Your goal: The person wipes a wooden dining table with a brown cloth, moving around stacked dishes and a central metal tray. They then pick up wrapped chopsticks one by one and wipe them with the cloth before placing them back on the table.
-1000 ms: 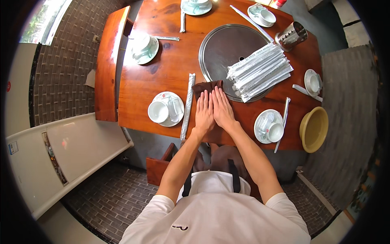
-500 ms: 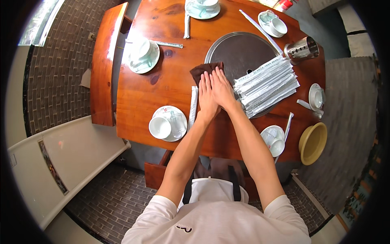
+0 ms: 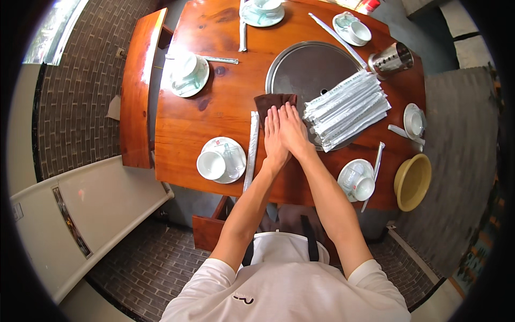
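Observation:
My left hand (image 3: pixel 273 142) and my right hand (image 3: pixel 293 130) lie flat and side by side, fingers stretched forward, pressing on a folded dark brown cloth (image 3: pixel 274 100). Part of the cloth is hidden under the fingers. It rests on the wooden table (image 3: pixel 206 121), against the near left edge of a dark round plate with a metal rim (image 3: pixel 300 70) set in the tabletop. Just right of my right hand, a pile of long white paper-wrapped sticks (image 3: pixel 348 110) lies partly over that plate. One similar wrapped stick (image 3: pixel 251 145) lies left of my left hand.
A white cup (image 3: pixel 211 165) sits on a saucer at the near left. More cup settings stand around the table, such as the saucer (image 3: pixel 347 175) at near right. A perforated metal cylinder (image 3: pixel 391 60) lies beyond the pile. A yellow basin (image 3: pixel 412 182) is at the right edge.
Both hands and the cloth have shifted slightly toward me, staying pressed together. The view has moved a little; the cups and the pile keep their places on the table.

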A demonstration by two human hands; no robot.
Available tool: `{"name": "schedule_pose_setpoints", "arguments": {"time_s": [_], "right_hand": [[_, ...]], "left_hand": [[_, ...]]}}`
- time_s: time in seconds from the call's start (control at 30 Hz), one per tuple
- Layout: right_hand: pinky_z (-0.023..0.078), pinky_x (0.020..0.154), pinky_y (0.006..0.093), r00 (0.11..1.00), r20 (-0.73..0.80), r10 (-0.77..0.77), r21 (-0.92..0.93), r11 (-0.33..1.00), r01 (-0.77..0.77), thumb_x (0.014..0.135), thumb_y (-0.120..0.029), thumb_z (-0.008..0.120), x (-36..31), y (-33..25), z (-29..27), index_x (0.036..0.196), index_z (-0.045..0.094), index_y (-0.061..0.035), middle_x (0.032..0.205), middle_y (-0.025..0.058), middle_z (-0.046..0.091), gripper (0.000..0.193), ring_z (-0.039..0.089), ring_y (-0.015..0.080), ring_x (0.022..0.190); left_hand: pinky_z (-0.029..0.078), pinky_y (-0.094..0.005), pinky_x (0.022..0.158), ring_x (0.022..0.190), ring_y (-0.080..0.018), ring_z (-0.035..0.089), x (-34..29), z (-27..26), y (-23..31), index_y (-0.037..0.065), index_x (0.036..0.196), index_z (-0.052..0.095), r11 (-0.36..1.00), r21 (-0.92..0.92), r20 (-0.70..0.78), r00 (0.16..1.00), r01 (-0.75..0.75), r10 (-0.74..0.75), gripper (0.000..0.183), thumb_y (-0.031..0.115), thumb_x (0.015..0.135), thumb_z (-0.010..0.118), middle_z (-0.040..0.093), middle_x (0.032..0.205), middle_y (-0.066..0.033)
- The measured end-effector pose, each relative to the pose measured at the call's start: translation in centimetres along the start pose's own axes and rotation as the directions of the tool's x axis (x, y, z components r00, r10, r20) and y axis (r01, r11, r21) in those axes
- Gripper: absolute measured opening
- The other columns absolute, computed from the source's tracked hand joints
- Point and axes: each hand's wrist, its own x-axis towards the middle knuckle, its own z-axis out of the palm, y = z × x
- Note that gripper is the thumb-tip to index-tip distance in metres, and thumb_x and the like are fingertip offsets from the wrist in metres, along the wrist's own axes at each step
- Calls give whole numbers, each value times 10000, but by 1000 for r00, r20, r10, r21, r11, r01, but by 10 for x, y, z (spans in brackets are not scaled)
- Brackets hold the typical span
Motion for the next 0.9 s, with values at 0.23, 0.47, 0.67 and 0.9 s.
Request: {"name": "schedule_pose_setpoints", "arguments": {"time_s": [0.23,0.47,0.67,0.9], "right_hand": [[290,1245,440,997,-77,3,63,998,1,944,-79,522,-59,3,34,1477,422,101,1576,306,362,571,342,432,1481],[313,1227,460,959,-283,4,204,977,56,952,-137,547,-122,0,63,1412,486,150,1530,330,417,545,360,437,1471],[320,1226,447,960,-278,35,198,980,21,960,-119,513,-175,13,73,1459,449,111,1556,289,405,553,369,406,1475],[277,1245,452,955,-244,170,-31,983,-183,981,-117,460,-226,44,72,1516,369,89,1611,254,340,581,312,382,1512]], "left_hand": [[106,-470,1283,1578,-379,113,-59,-2,13,-6,1614,217,999,-45,38,999,21,-19,787,339,979,527,163,1684,-247],[120,-468,1281,1575,-367,140,-113,-4,17,10,1615,235,997,54,91,994,-59,54,706,293,1014,475,206,1678,-221],[129,-509,1272,1565,-417,141,-153,-18,29,-11,1603,257,989,39,189,973,-143,133,720,278,988,494,202,1670,-255],[178,-481,1267,1553,-384,222,-164,-12,59,-3,1588,314,963,-22,215,940,-268,266,670,186,964,469,266,1655,-241]]}}
